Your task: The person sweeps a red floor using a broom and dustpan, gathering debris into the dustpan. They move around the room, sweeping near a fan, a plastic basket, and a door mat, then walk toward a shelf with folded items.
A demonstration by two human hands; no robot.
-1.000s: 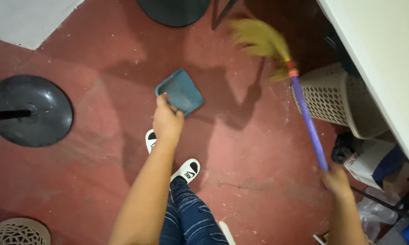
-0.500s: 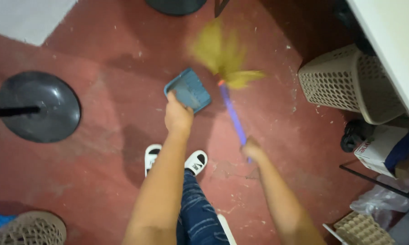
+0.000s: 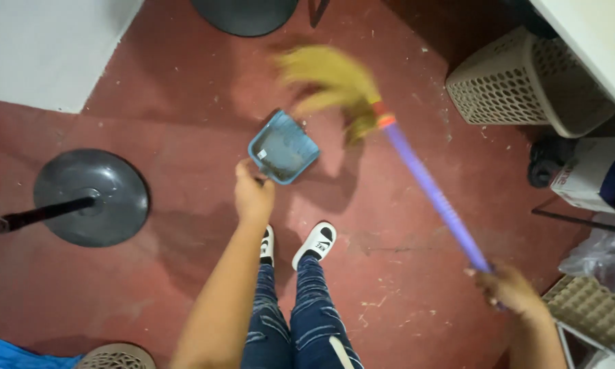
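Legs in torn blue jeans [image 3: 300,321], feet in black-and-white slides [image 3: 315,242]: standing on the red floor [image 3: 184,102].

Left hand [image 3: 253,197]: fingers closed on the handle of the blue dustpan [image 3: 284,147], which sits low on the floor ahead of the slides, much where it sat a second ago.

Right hand [image 3: 509,290]: wrapped round the purple stick of the broom [image 3: 427,184], now drawn out to the right.

Broom head [image 3: 331,85]: yellow bristles, blurred, at the dustpan's far right edge; previously nearer the basket [image 3: 519,85]. Sweeping toward the pan appears under way.

Round black stand base [image 3: 92,198]: left, well apart.
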